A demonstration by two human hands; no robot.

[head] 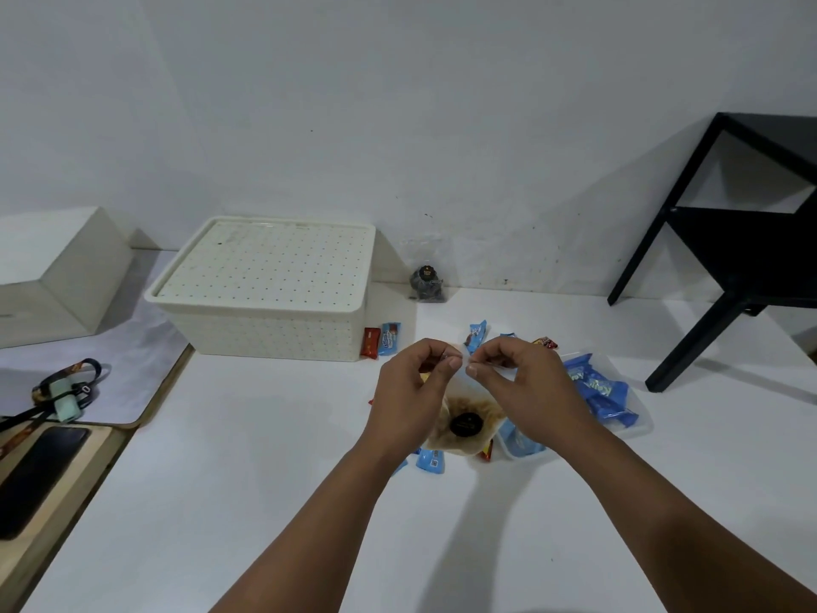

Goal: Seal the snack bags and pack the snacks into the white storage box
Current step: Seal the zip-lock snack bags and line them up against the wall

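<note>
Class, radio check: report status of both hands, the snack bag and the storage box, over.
Left hand and right hand each with a pinch grip on the clear snack bag top edge. White storage box lid on. Loose snack packets around the bag.

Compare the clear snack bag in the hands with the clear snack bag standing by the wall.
The bag in the hands holds pale, tan snacks; the bag by the wall holds dark ones. The left hand and right hand pinch the first bag's top edge; nothing touches the second. The first is near the person, the second beside the white storage box. Both are clear with a round dark label.
</note>
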